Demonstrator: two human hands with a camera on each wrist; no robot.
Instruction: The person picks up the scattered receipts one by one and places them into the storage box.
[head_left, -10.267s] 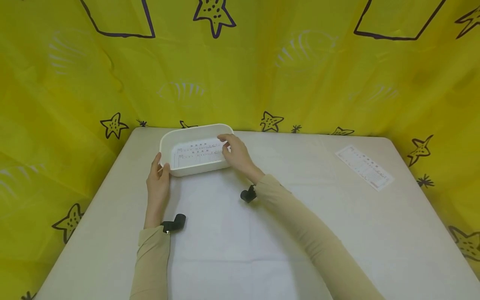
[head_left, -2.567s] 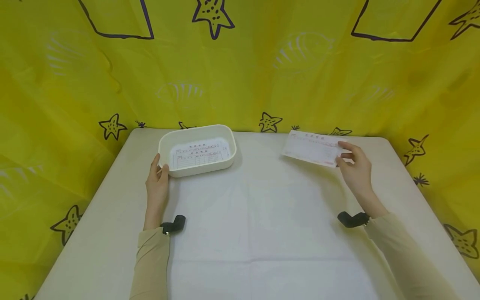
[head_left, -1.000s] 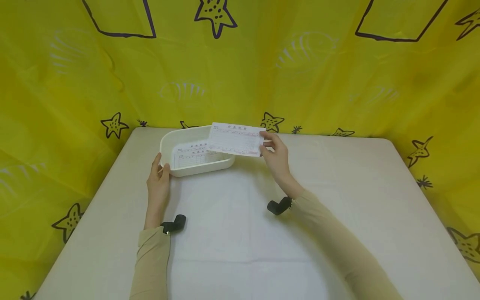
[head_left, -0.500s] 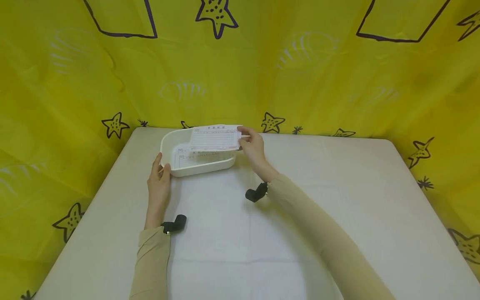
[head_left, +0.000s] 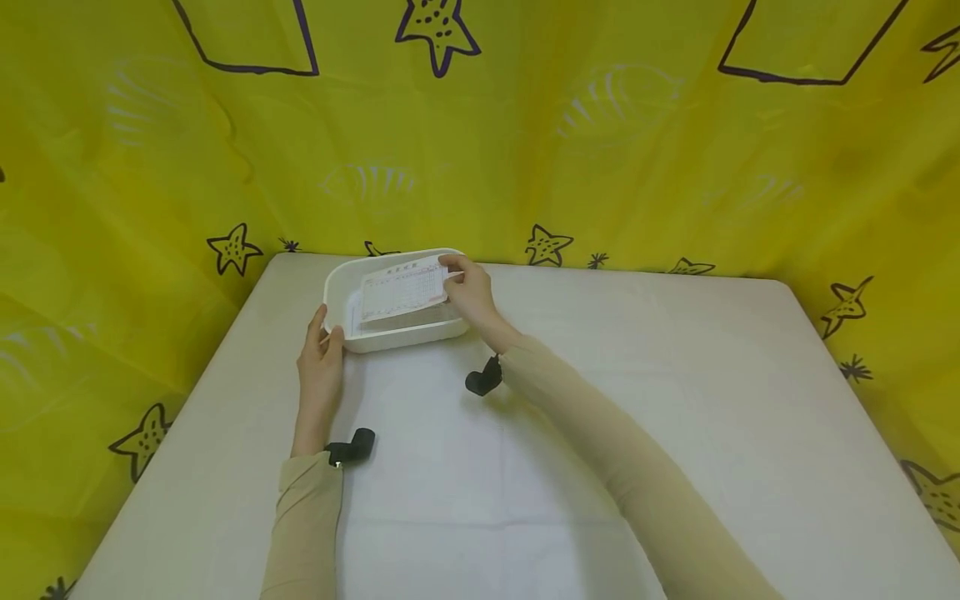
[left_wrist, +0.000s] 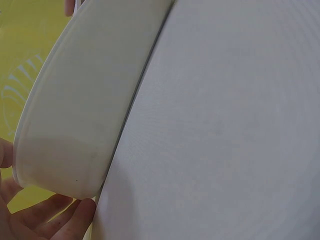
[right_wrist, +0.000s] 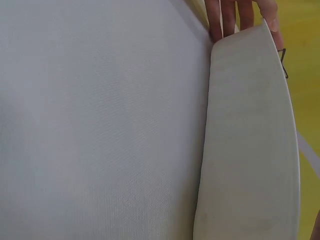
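In the head view, my left hand (head_left: pixel 320 367) holds the left end of a white plastic tray (head_left: pixel 405 337), with the thumb near its front corner. My right hand (head_left: pixel 474 296) pinches the right edge of a printed paper form (head_left: pixel 403 287), tilted and inside the tray's outline. Beneath it, a strip of other paper (head_left: pixel 354 315) shows on the tray floor, mostly covered. In the left wrist view, fingers (left_wrist: pixel 55 215) of the left hand lie against the end wall. The right wrist view shows the tray's long outer side (right_wrist: pixel 250 140), with the left hand's fingers (right_wrist: pixel 227 17) at its far end.
The tray stands near the back left of a table with a white cloth (head_left: pixel 637 358). A yellow curtain (head_left: pixel 487 150) with drawn stars and fish hangs right behind the table edge. A black wrist camera (head_left: pixel 483 377) juts out below the right wrist.
My right hand took the form from the table's right side, carried it left, and now has it lower, over the tray's papers. My left hand stays at the tray's left end.
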